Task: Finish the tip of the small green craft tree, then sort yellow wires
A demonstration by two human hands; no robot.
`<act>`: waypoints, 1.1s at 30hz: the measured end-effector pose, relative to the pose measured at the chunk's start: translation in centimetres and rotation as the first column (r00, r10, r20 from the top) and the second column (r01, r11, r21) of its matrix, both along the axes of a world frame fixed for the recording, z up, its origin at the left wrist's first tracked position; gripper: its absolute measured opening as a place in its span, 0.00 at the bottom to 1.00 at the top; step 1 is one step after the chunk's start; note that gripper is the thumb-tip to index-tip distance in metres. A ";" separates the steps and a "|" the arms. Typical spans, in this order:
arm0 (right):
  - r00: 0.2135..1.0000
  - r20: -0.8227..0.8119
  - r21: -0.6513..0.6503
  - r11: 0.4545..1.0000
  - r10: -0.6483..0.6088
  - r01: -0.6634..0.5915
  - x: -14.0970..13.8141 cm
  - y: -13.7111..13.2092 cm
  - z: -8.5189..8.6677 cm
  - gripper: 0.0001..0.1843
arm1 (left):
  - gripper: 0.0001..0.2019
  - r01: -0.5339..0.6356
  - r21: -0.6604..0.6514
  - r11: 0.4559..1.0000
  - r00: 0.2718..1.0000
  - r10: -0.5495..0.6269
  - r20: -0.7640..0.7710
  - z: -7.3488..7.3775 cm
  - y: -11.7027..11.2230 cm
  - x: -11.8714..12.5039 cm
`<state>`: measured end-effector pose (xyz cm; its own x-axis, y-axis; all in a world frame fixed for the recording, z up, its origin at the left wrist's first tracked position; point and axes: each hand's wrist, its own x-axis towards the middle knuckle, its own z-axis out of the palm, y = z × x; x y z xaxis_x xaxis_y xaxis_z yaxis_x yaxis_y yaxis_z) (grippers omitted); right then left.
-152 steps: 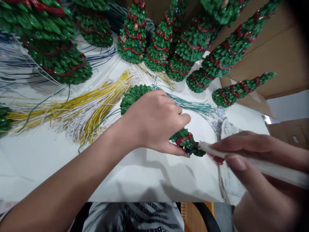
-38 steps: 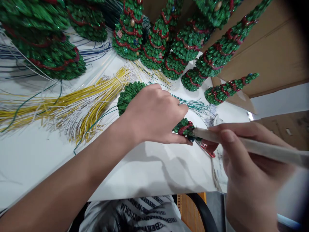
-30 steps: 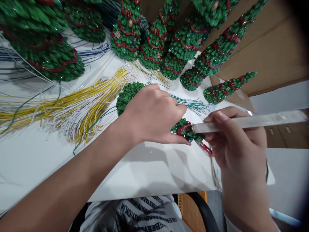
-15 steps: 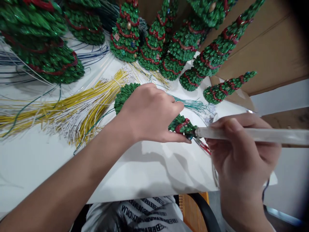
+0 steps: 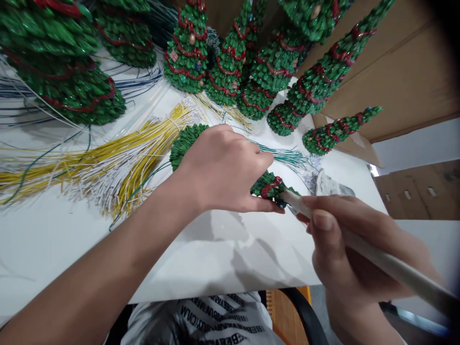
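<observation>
A small green Christmas tree (image 5: 270, 184) with red garland lies on its side on the white table (image 5: 201, 258). My left hand (image 5: 224, 167) wraps over its middle, so only its wide base and narrow tip show. My right hand (image 5: 345, 244) is closed around a long white stick-like tool (image 5: 381, 258). The tool's front end touches the tree's tip.
Several upright green trees (image 5: 230, 62) with red garlands crowd the back of the table, and one slim tree (image 5: 336, 132) leans at the right. Bundles of yellow and white wires (image 5: 118, 153) lie left of my hand. Green wires (image 5: 291, 158) fan out behind it. Cardboard (image 5: 402, 81) stands at right.
My right hand has tilted the white tool from level to slanting down toward the lower right. Its tip stays at the tree's tip. My left hand has kept its hold.
</observation>
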<state>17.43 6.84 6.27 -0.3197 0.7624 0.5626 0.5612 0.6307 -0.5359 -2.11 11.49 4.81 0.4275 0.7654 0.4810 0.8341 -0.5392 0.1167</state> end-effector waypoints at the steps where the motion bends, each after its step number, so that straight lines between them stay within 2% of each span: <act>1: 1.000 -0.004 0.063 0.998 -0.021 0.021 -0.2 0.0 0.1 0.07 | 0.27 0.002 -0.007 1.000 1.000 -0.002 -0.003 0.0 0.0 0.0; 3: 0.999 0.005 0.099 0.994 -0.035 0.034 -0.8 -0.1 0.2 0.06 | 0.27 0.006 -0.016 1.000 1.000 -0.006 -0.015 0.1 -0.1 0.1; 6: 0.997 -0.022 0.064 0.995 -0.080 0.081 -1.5 0.0 0.4 0.04 | 0.28 0.011 -0.006 1.000 0.999 -0.011 -0.036 0.1 -0.2 0.2; 12: 0.981 -0.163 -0.013 0.995 -0.101 0.100 -2.4 1.6 0.6 0.14 | 0.29 0.026 0.012 1.000 0.998 -0.026 -0.058 -0.2 -0.3 0.4; 16: 0.963 -0.261 -0.069 0.997 -0.060 0.043 -2.7 3.2 0.4 0.17 | 0.29 0.022 0.016 1.000 0.998 -0.021 -0.051 -0.2 -0.2 0.3; 23: 0.955 -0.295 -0.157 0.987 -0.021 -0.027 -3.2 5.3 0.5 0.20 | 0.28 0.017 -0.021 1.000 1.000 -0.017 -0.015 0.0 -0.1 0.2; 28: 0.959 -0.282 -0.275 0.959 -0.016 -0.064 -3.2 6.1 0.5 0.20 | 0.28 0.049 -0.029 0.998 0.998 -0.050 -0.035 0.0 -0.3 0.2; 31: 0.970 -0.242 -0.307 0.947 0.019 -0.095 -2.7 6.1 0.8 0.19 | 0.29 0.032 -0.024 0.999 0.999 -0.033 -0.034 0.0 -0.3 0.1; 33: 0.984 -0.171 -0.274 0.958 0.041 -0.087 -2.1 5.7 1.4 0.18 | 0.30 0.009 -0.015 1.000 1.000 -0.010 -0.026 0.0 -0.2 0.0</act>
